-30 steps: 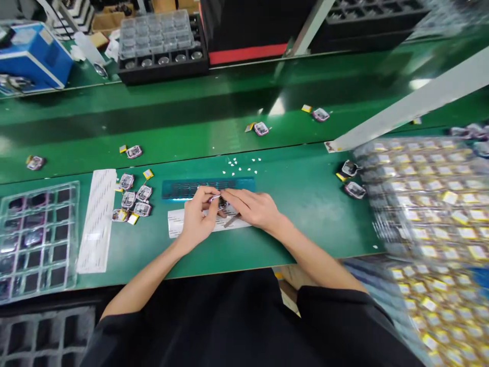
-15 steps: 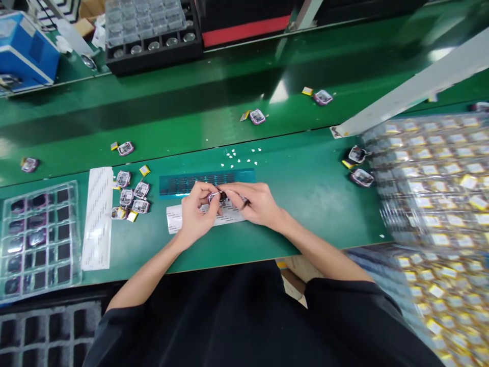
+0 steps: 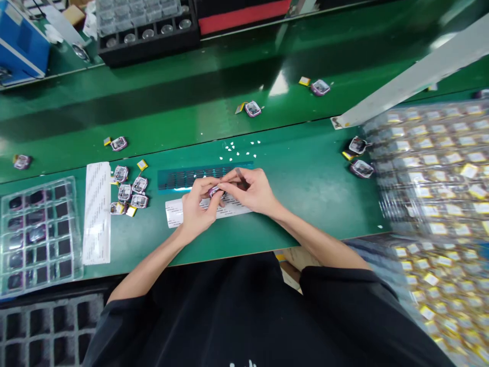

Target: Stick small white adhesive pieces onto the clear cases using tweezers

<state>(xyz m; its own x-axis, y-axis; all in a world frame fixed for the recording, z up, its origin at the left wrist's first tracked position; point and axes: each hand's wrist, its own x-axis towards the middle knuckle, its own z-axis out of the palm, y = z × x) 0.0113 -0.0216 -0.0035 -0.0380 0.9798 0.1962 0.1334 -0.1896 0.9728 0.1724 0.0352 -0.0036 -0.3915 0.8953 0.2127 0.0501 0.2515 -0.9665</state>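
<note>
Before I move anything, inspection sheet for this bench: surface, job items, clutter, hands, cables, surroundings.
Surface: glossy green bench top.
Job items: small purple-rimmed case, held; white printed strip beneath it; translucent blue strip with dark pieces, behind.
Clutter: small white scraps beyond the blue strip; five purple-rimmed square units at left, yellow packs among them.
Hands: left hand pinches the case; right hand touches it, with a thin dark item, unidentifiable, in its grip.
Cables: nothing seen for certain; fine leads would be too small to tell.
Surroundings: clear plastic tray left; clear trays with yellow-and-white packs right.
</note>
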